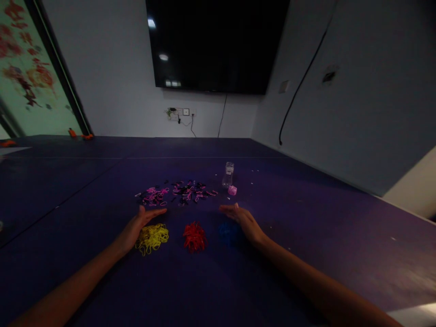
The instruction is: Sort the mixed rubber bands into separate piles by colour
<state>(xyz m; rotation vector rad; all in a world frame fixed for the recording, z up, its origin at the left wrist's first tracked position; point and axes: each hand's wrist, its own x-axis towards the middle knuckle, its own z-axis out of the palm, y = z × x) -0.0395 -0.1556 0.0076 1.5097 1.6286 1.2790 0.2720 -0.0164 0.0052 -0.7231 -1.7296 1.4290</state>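
Observation:
Three small piles of rubber bands lie in a row on the dark purple table. My left hand rests open at the upper left side of the yellow rubber bands, fingers stretched to the right. The red rubber bands sit in the middle, apart from both hands. Beside the blue rubber bands, at their upper right, my right hand is open with fingers pointing left. Beyond the hands, pink and black rubber bands are scattered in a left cluster and a right cluster.
A clear plastic bottle stands behind the hands, with a crumpled pink object at its base. Small white scraps dot the table. Orange objects lie at the far left edge. A large television hangs on the wall.

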